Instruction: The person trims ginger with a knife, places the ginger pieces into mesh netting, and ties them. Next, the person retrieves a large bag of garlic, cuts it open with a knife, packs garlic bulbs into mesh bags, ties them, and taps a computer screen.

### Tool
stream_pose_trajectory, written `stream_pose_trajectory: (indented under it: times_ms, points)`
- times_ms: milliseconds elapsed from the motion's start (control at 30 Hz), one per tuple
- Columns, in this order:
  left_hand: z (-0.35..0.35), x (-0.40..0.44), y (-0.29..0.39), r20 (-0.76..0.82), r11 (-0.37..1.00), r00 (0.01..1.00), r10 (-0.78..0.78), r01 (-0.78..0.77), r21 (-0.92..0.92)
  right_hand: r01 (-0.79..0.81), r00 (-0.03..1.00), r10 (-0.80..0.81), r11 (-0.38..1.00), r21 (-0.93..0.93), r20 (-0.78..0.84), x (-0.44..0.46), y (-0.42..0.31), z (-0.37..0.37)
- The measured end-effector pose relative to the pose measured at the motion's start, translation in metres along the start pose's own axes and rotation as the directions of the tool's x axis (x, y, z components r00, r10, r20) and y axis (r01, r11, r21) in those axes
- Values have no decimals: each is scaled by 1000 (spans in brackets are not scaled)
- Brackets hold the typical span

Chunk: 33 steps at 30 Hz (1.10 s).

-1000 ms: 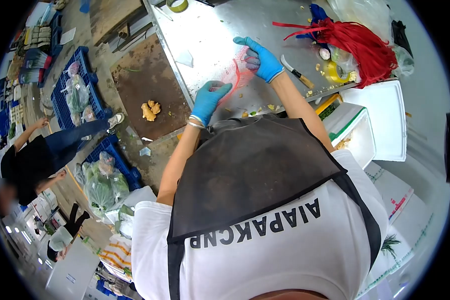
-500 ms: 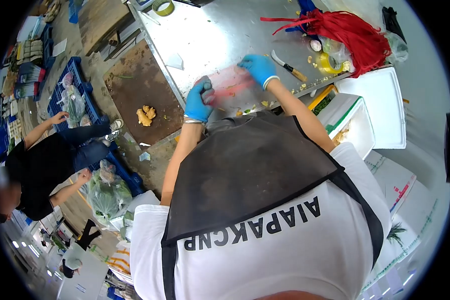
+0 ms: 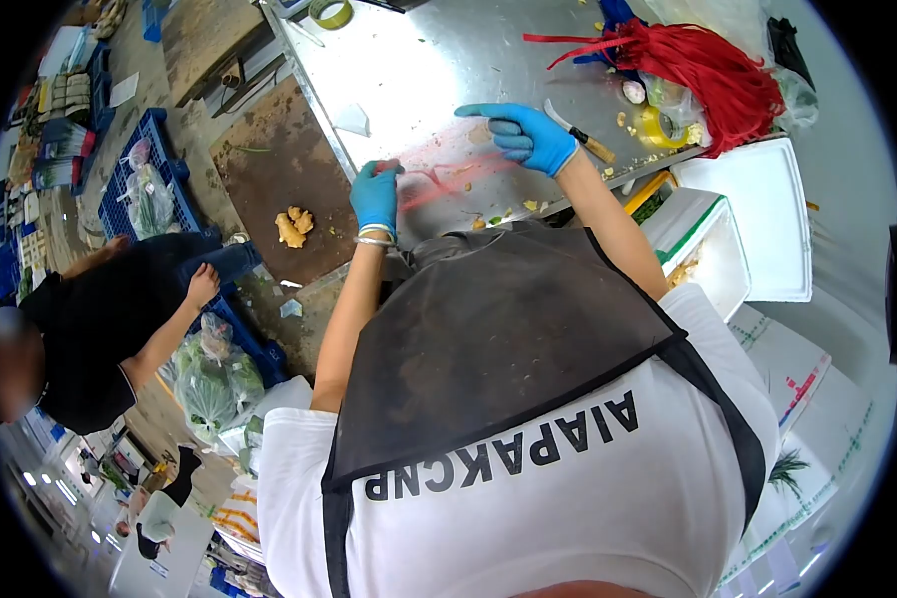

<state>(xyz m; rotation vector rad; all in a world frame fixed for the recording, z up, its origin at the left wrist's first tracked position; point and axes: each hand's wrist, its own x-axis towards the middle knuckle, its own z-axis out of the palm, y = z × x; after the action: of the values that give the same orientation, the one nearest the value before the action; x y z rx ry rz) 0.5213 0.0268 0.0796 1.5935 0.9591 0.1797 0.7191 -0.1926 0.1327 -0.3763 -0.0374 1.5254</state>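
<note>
A thin red mesh net bag [image 3: 437, 183] is spread over the metal table between my two blue-gloved hands. My left hand [image 3: 376, 194] is closed, pinching the bag's left end. My right hand [image 3: 528, 138] is above the other end, its index finger stretched to the left and the other fingers loosely bent. Whether those fingertips touch the mesh is hard to make out. Just right of that hand lies a knife [image 3: 580, 133] with a wooden handle. A bundle of red net bags [image 3: 703, 80] is heaped farther right.
Yellow tape [image 3: 658, 130] and scraps lie near the table's [image 3: 419, 60] right edge, beside an opened white foam box [image 3: 720, 254]. Ginger [image 3: 293, 227] rests on a brown board [image 3: 269, 179] to the left. Another person [image 3: 110, 309] is beyond, near bagged greens [image 3: 214, 384].
My left hand has shifted a little left and up. My right hand has turned, its index finger now extended left. The mesh, blurred before, is clearer. The other person has lowered an arm.
</note>
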Motion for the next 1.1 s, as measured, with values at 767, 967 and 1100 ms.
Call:
stream_pose_trajectory:
  times_ms: [767,967,1100]
  points:
    - [-22,11,-25,188,446,945,-267,295,-845,-173,870,-443,136,-976,-216,32,69,44]
    - [-33,-94,42,499,791,814,-299,503,-347,-243,545,-673,443,-863,-499,86,28,-29]
    - [-75,-82,-69,-57,958,998,-41,55,280,-126,775,-132,926,-356,-618,124,72,17]
